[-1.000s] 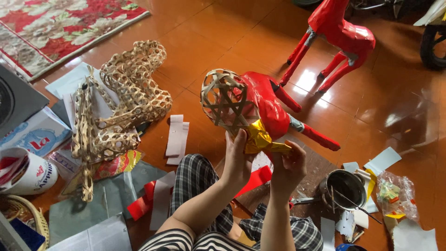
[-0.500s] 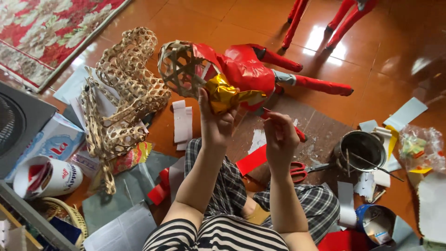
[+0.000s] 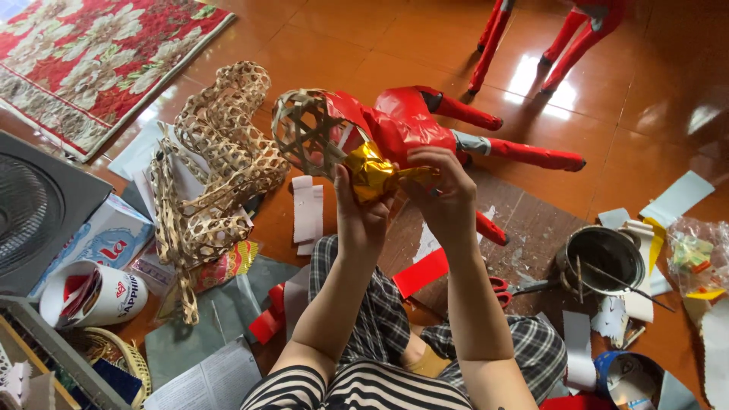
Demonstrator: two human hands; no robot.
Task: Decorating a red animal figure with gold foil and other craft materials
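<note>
Work piece: a woven bamboo animal frame (image 3: 311,133), part bare lattice, part wrapped in glossy red paper (image 3: 406,121), is held up over the lap, above the orange tiled floor (image 3: 342,45).
Left hand: the left hand (image 3: 363,209) has its fingers closed around the underside of a gold foil piece (image 3: 372,173) at the frame's chest.
Right hand: the right hand (image 3: 444,186) has its fingers curled and pinched together on the foil's far end, pressing it to the red paper.
Risk, tearing: the foil looks thin and crinkled; a hard tug between the two hands could likely rip it.
Risk, slipping: the frame hangs on the grip at the foil only, so it might tilt and drop its red legs (image 3: 524,152) onto the floor.
Risk, crushing: squeezing the open lattice could probably bend the strips.
Risk, clutter: the metal glue pot (image 3: 600,254) with sticks in it sits near the right knee; an elbow swing could tip it. Red-handled scissors (image 3: 505,287) lie just beside it.
Packages: a light blue carton (image 3: 99,235) with red marks lies at left; a white cup with red print (image 3: 95,292) lies on its side below it; a clear plastic bag (image 3: 695,254) of coloured scraps is at the right edge.
Other frame: a bare woven frame (image 3: 220,159) lies on the floor left of the hands.
</note>
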